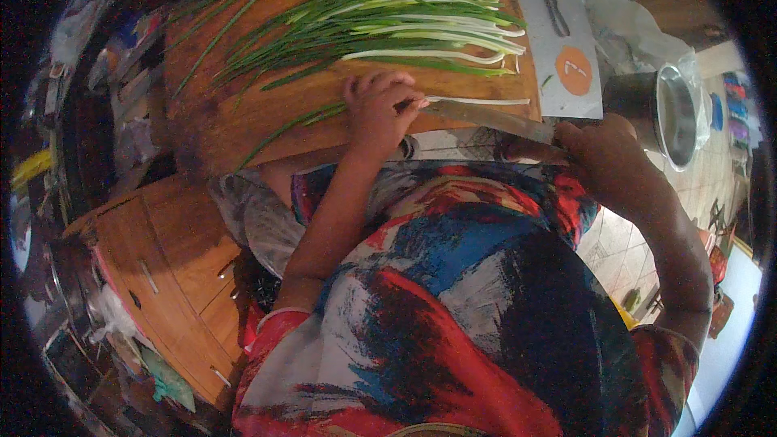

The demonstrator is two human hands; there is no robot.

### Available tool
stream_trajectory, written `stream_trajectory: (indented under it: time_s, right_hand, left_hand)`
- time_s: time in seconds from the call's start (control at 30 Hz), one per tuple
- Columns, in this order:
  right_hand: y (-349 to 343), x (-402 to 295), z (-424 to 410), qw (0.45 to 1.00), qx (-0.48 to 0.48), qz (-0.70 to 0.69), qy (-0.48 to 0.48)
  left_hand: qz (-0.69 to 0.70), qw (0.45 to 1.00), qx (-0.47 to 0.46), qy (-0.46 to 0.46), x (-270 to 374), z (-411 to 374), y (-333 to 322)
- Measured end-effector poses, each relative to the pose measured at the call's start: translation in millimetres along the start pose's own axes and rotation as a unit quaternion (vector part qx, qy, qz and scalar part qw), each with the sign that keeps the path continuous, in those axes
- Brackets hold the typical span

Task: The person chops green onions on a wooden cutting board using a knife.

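Note:
My left hand (pixel 383 106) pinches a single garlic chive or spring onion stalk (pixel 485 101) near the front edge of a wooden board (pixel 291 82). Its white end points right; its green leaves trail out to the left. In my right hand (pixel 601 149) is a kitchen knife (pixel 491 122), whose blade reaches left with its tip close to my left fingertips, just below the white stem. Whether the blade touches the stalk I cannot tell. Behind my left hand lies a large bundle of the same green stalks (pixel 376 18), white ends to the right.
Right of the board, a pale sheet (pixel 564 73) carries a dark-handled tool (pixel 551 3) and an orange disc (pixel 573 70) with white bits on it. A metal pot (pixel 655 112) stands farther right beside clear plastic (pixel 637 30). Wooden drawers (pixel 164 267) are at lower left.

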State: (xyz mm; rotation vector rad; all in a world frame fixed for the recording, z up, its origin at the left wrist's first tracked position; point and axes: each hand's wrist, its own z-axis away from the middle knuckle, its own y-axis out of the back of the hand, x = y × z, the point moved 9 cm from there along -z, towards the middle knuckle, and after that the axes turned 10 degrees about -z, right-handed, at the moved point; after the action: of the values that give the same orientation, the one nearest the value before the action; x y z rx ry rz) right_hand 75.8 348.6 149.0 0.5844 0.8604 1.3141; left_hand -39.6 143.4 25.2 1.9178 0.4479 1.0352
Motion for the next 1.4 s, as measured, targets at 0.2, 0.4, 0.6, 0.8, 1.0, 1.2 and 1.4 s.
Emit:
stream_trajectory:
  time_s: [0.2,0.4,0.6,0.8,1.0,1.2,1.4]
  right_hand:
    - [4.8,3.1,8.8,0.998,-0.027,0.008,-0.048]
    - [16.2,3.4,21.0,0.999,0.018,0.024,0.013]
    - [25.8,12.0,28.6,0.999,0.017,0.039,0.002]
    - [27.5,28.1,36.4,0.995,0.051,0.077,0.043]
    - [48.6,27.5,46.9,0.983,0.09,0.157,-0.01]
    - [47.6,66.3,50.2,0.976,0.118,0.182,-0.01]
    - [28.4,88.9,56.4,0.98,0.166,-0.074,-0.077]
  left_hand:
    - [-0.005,1.0,0.011,0.004,-0.4,0.0,0.5]
    - [-0.005,1.0,0.006,-0.006,3.5,-2.5,4.3]
    - [0.004,1.0,0.024,-0.009,1.3,-1.2,4.2]
    - [0.011,1.0,0.024,-0.01,1.5,-2.5,3.8]
    - [-0.002,1.0,0.022,-0.005,2.2,-2.7,5.3]
    - [0.01,1.0,0.021,-0.007,1.3,-3.8,4.4]
    - [-0.049,0.996,0.058,0.053,2.6,-10.1,10.3]
